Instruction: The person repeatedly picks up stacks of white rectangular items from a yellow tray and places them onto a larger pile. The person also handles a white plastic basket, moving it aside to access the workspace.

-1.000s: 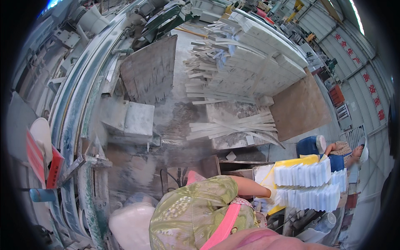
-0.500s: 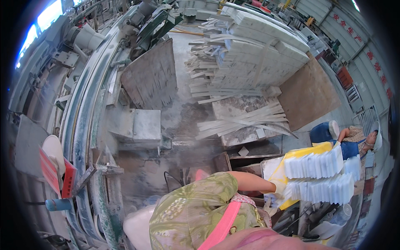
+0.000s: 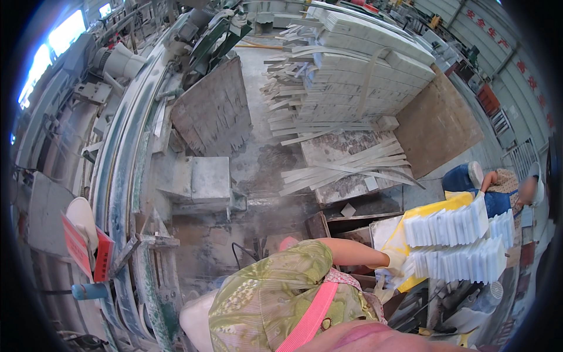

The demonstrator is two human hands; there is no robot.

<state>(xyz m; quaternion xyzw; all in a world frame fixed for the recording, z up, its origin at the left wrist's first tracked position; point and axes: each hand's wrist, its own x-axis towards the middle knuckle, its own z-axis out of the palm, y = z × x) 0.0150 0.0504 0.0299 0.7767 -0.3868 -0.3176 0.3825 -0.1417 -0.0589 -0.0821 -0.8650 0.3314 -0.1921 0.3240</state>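
My left hand (image 3: 397,259), in a pale glove, reaches out at the near end of two rows of thin white stone tiles (image 3: 454,262). Just below it is my right hand (image 3: 383,290), also gloved, its arm mostly hidden by my body. Between the two hands shows a small bluish-white tile (image 3: 388,274). Both hands seem closed about its edges, though the fingertips are partly hidden. The tiles stand on edge, closely packed, over a yellow sheet (image 3: 415,213) on a bench.
Beyond the tiles, another person (image 3: 499,186) sits with a hand by the rows. Long stone strips (image 3: 346,167) lie across a low platform, before a tall stack of white slabs (image 3: 352,82). A machine with rails (image 3: 120,152) runs along the left. An open wooden box (image 3: 366,216) stands beside the bench.
The whole view has shifted slightly, with the scene sitting a little further right. My hands stay near the same end of the tile rows, the bluish-white piece between them showing more.
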